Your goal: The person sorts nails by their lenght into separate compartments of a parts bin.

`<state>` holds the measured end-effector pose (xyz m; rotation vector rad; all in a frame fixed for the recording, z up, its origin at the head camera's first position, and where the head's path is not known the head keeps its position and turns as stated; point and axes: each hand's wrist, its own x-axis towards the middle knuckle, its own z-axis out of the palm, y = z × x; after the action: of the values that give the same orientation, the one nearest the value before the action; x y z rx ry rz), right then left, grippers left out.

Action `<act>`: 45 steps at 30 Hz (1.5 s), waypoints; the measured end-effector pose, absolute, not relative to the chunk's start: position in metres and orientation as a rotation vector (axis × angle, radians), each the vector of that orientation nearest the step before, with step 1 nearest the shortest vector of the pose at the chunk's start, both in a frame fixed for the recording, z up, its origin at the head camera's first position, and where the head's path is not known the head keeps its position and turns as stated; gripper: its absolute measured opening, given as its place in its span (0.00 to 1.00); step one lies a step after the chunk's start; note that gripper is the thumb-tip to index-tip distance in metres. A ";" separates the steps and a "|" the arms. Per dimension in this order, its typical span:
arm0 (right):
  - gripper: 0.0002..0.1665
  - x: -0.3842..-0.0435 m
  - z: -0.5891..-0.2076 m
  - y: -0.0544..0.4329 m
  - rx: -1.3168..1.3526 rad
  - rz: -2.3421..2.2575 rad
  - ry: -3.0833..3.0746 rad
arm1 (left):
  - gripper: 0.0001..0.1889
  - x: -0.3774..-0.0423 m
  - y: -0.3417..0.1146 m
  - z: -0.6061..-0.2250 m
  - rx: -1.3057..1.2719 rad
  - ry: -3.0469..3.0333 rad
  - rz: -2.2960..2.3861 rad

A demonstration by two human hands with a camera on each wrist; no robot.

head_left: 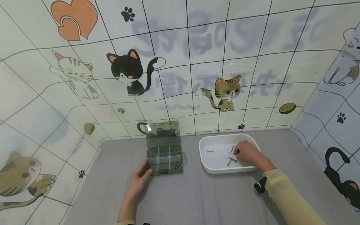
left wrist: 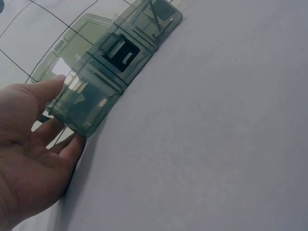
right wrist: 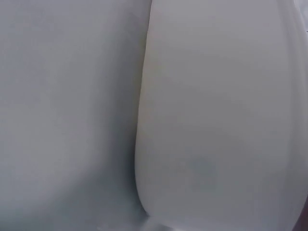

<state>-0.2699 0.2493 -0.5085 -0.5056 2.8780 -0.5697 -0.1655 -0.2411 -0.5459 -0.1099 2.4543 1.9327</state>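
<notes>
A translucent green compartment box [head_left: 164, 159] stands with its lid [head_left: 163, 134] raised. My left hand [head_left: 139, 176] grips its left end, thumb at the front edge and fingers along the side, as the left wrist view shows with the hand [left wrist: 33, 149] around the box [left wrist: 91, 106]. Several dark screws [head_left: 177, 165] lie in its front right compartment. Over the white tray [head_left: 215, 161], my right hand [head_left: 247, 152] pinches a small screw [head_left: 231, 153] at its fingertips. Other screws [head_left: 211, 151] lie on the tray floor, some brassy [head_left: 232, 159].
Grey cloth [head_left: 191, 193] covers the table. A cat-printed wall sheet [head_left: 174, 103] rises close behind the box and tray. In the right wrist view, the tray's wall [right wrist: 211, 120] fills much of the frame and hides the right hand's fingers.
</notes>
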 end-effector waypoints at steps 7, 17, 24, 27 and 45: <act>0.07 -0.269 -0.513 0.249 -0.480 -0.646 2.857 | 0.32 -0.166 -0.243 -0.551 -0.081 2.493 1.909; 0.06 -0.270 -0.512 0.245 -0.513 -0.774 2.808 | 0.32 -0.167 -0.244 -0.552 -0.093 2.462 1.929; 0.05 -0.270 -0.509 0.238 -0.494 -0.916 2.769 | 0.31 -0.166 -0.243 -0.550 -0.088 2.447 1.936; 0.06 -0.268 -0.505 0.235 -0.488 -0.965 2.752 | 0.31 -0.166 -0.243 -0.551 -0.084 2.453 1.933; 0.08 -0.265 -0.485 0.202 -0.635 -1.170 2.681 | 0.32 -0.166 -0.242 -0.551 -0.090 2.475 1.926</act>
<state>-0.2654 0.2022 -0.4855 -0.6350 2.6810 -1.1701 -0.1657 -0.2425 -0.5513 -0.0895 2.4753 1.9260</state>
